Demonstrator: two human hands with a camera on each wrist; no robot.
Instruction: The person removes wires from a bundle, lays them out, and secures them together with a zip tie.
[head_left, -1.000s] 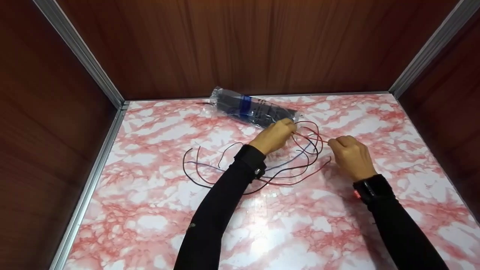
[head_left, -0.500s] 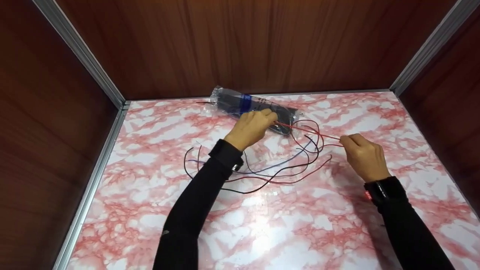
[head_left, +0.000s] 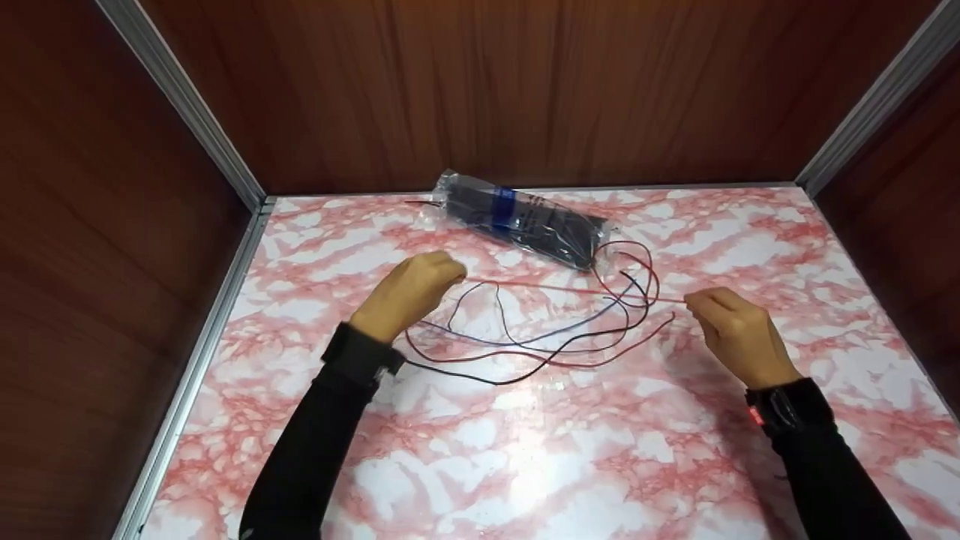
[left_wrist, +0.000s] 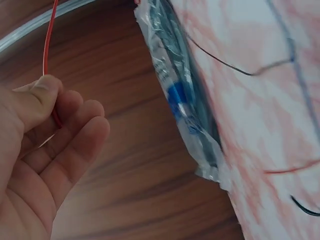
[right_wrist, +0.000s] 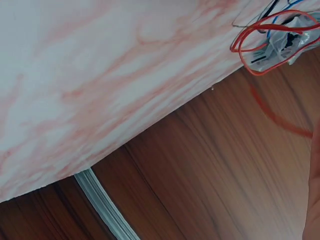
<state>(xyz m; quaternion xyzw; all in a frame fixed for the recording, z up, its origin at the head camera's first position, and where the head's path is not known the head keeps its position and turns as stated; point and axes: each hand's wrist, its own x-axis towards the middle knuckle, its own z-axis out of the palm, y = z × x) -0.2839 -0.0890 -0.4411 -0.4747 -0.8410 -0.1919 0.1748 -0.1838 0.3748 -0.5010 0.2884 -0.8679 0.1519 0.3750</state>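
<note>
Evenly and gently is how I would have this red wire (head_left: 555,287) drawn out, judging that straightening it is the step in hand. It spans the middle of the frame, seemingly lifted over the tabletop (head_left: 450,465), below the clear plastic bag (head_left: 525,217) and above most of the loose wires (head_left: 496,383). At centre-left, I see the left hand (head_left: 409,292) pinching it between thumb and forefinger, other fingers loosely bent, a short tip showing past the thumb. At centre-right, the right hand (head_left: 742,337) looks closed in a pinch on it; its fingertips are hidden from me in the right wrist view.

I would pull along the wire's own line, with just enough tension, and watch where it crosses the red loop (head_left: 658,285), which could snag. Its long axis runs nearly level, dipping slightly towards the right of the frame; the left tip turns in towards the palm.
</note>
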